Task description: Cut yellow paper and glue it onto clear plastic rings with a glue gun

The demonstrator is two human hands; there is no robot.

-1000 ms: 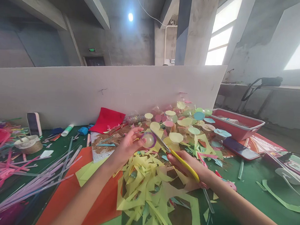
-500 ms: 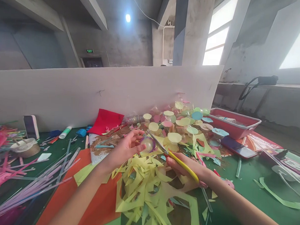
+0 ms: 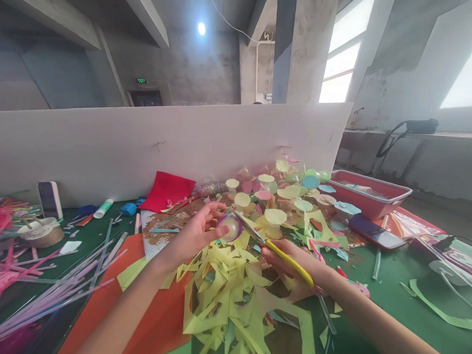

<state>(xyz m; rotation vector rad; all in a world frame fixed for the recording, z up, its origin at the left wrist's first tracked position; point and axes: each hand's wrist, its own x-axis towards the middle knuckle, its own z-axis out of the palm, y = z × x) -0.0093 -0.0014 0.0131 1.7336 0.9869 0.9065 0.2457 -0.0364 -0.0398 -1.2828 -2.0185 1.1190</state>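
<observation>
Above the middle of the table (image 3: 390,319), the left hand (image 3: 196,232) pinches a round, purple-rimmed plastic piece (image 3: 230,229), and the right hand (image 3: 301,254) grips yellow-handled scissors (image 3: 287,260), blades at the rim. Yellow paper scraps (image 3: 212,268) lie beneath, towards the table's near edge.

My green table (image 3: 394,325) has pale purple straws (image 3: 60,304) at the lower left, a little tube (image 3: 103,208) at the left, orange paper (image 3: 157,322) at the bottom, and a curvy green strip (image 3: 449,318) at the lower right.
</observation>
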